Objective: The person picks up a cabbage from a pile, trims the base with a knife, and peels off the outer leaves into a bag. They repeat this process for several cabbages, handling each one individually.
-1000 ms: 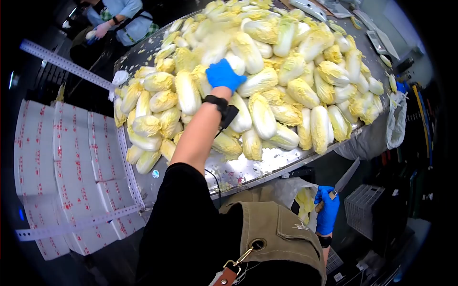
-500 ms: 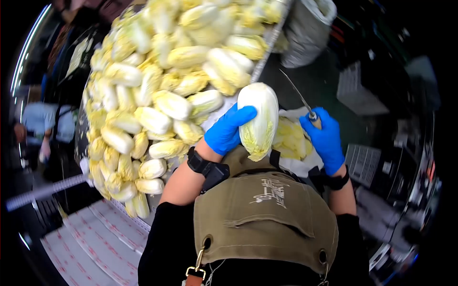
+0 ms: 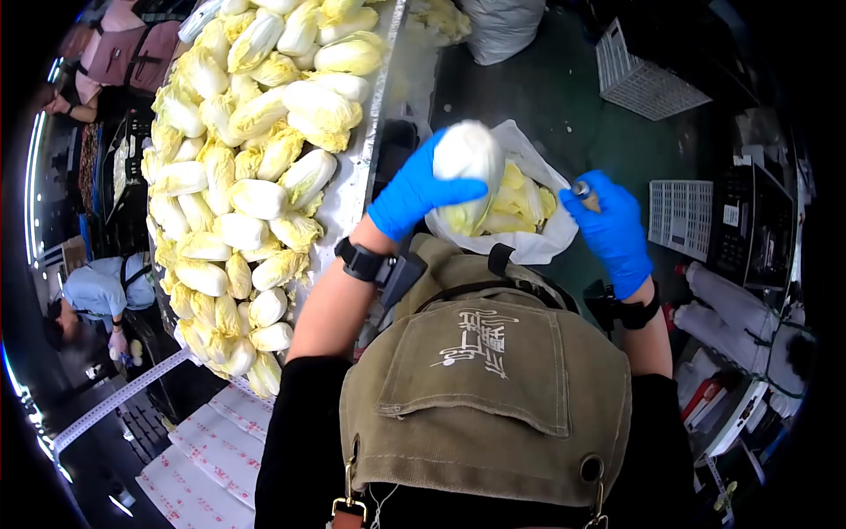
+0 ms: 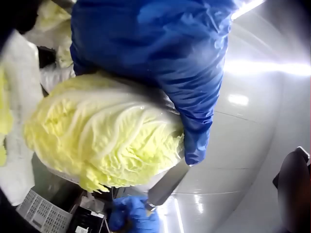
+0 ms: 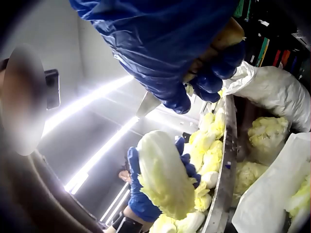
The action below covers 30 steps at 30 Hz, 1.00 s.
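In the head view a napa cabbage (image 3: 467,163) is gripped by my blue-gloved left hand (image 3: 423,189), beside an open white bag (image 3: 538,245) holding yellow leaves (image 3: 520,198). The cabbage (image 4: 104,131) fills the left wrist view, with the thumb along its side. My right hand (image 3: 612,231) holds a knife by its handle (image 3: 586,196); the blade is hard to see there. The left wrist view shows the knife blade (image 4: 167,184) just past the cabbage. From the right wrist view, my right hand (image 5: 170,48) is curled round the handle, apart from the cabbage (image 5: 163,170).
A metal table (image 3: 357,167) on the left bears a heap of cabbages (image 3: 256,198). White crates (image 3: 683,216) and a filled sack (image 3: 502,26) stand on the floor. Printed boxes (image 3: 207,454) lie at lower left. Another person (image 3: 95,286) bends beyond the table.
My left hand reached into the heap, then came back with a cabbage and has now tilted it above the bag's edge. My right hand keeps the knife, its blade turned. The view has swung right.
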{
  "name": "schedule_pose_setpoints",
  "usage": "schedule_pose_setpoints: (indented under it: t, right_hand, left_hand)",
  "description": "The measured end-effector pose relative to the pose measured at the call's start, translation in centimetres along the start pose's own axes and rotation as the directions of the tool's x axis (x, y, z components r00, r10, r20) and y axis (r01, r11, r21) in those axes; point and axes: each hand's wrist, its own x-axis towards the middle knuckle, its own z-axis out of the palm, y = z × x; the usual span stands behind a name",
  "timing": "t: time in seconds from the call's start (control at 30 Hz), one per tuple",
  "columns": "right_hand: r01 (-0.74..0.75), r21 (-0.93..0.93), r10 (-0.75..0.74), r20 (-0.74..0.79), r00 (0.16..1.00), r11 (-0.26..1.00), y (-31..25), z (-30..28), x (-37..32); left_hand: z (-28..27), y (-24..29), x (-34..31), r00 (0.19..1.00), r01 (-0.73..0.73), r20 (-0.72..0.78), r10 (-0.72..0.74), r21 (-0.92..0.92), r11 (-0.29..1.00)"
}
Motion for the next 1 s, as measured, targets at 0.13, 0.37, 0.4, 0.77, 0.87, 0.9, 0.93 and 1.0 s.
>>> schedule_pose_setpoints:
  t: [0.13,0.37,0.4,0.77,0.87,0.9,0.93,1.0]
  right_hand:
    - [0.271,-0.141,-0.253,0.133,0.958,0.952,-0.3,0.2,-1.3]
    - [0.341,-0.247,-0.286,0.234,0.929,0.907,0.9,0.5,-2.7]
    - [0.351,-0.257,-0.293,0.238,0.926,0.9,0.9,0.6,-2.8]
    - [0.312,-0.311,-0.213,0.313,0.925,0.898,0.7,1.6,-4.3]
    - [0.291,-0.298,-0.191,0.322,0.927,0.909,0.4,1.7,-4.4]
    - [0.279,-0.292,-0.178,0.329,0.928,0.915,0.3,1.8,-4.5]
    - [0.266,-0.287,-0.164,0.334,0.928,0.92,0.2,1.8,-4.7]
    - [0.249,-0.305,-0.143,0.329,0.933,0.919,0.3,2.0,-5.0]
  left_hand:
    - [2.9,-3.6,-1.8,0.993,0.114,0.027,-0.113,-0.041,0.993]
    - [4.3,-6.2,-3.0,0.985,0.165,0.081,-0.156,-0.136,0.977]
    - [4.4,-6.0,-3.2,0.98,0.19,0.093,-0.178,-0.147,0.971]
    - [4.0,-7.0,-4.3,0.934,0.337,0.201,-0.295,-0.218,0.916]
    - [3.7,-7.4,-4.5,0.935,0.332,0.202,-0.291,-0.22,0.917]
    - [3.6,-7.6,-4.5,0.935,0.329,0.211,-0.285,-0.218,0.919]
    - [3.6,-7.6,-4.6,0.934,0.327,0.221,-0.28,-0.215,0.92]
    - [3.5,-7.5,-4.7,0.937,0.312,0.212,-0.278,-0.143,0.939]
